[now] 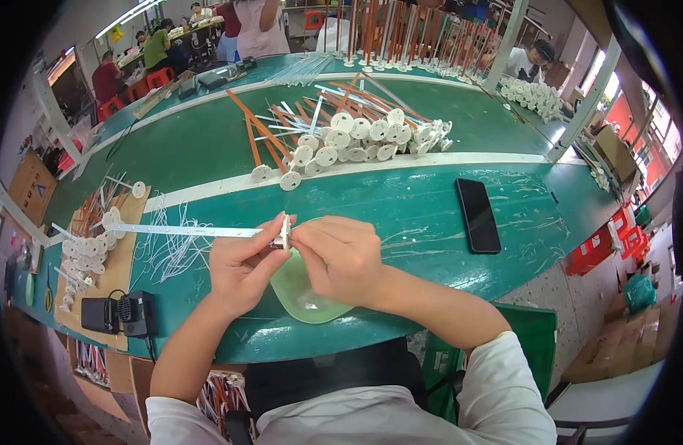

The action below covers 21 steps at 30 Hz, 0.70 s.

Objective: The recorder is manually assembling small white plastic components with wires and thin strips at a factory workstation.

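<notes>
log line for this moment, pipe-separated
left hand: holding pale strip near white disc | right hand: at disc, grip unclear | below hands: green bowl | farther right: black phone

The left hand (241, 271) covers the end of the pale strip (186, 231) at the white disc (286, 227); whether the right hand (341, 256) pinches a small part cannot be told. Both hands partly hide the green bowl (308, 302). The top edge cuts off a person in pink (258, 30).

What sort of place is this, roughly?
Seems to be an assembly workshop: a wide green worktop, many alike strips with round white bases heaped on it, and people seated behind.
</notes>
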Tool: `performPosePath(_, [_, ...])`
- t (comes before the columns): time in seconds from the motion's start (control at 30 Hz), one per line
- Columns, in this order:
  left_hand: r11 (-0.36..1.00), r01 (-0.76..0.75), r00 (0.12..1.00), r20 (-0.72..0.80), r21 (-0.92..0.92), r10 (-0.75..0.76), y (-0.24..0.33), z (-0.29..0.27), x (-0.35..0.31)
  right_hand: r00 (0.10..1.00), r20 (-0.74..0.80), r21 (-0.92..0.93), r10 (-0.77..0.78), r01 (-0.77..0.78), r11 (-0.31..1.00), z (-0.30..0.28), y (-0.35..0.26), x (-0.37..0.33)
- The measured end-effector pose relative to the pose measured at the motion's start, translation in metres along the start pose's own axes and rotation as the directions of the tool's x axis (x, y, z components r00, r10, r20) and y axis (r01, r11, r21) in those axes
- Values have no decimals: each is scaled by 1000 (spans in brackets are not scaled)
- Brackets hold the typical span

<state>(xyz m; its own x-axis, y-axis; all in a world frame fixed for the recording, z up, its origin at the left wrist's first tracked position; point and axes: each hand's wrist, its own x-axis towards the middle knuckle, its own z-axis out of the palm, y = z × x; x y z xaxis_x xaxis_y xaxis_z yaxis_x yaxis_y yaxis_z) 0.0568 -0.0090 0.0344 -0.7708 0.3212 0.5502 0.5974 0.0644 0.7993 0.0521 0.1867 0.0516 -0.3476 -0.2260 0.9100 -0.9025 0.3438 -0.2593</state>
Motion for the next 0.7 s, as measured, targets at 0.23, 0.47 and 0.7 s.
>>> performPosePath(0.23, [997, 69, 995, 73, 32, -71, 10, -13, 9, 1000, -23, 46, 8, -7, 999, 6, 0, 0])
performPosePath(0.47, [974, 95, 989, -128, 207, -70, 22, -43, 20, 997, 20, 173, 76, -78, 982, 6, 10, -4])
performPosePath(0.7, [338, -25, 993, -15, 941, 114, 55, -153, 26, 995, 99, 28, -26, 23, 999, 3, 26, -12])
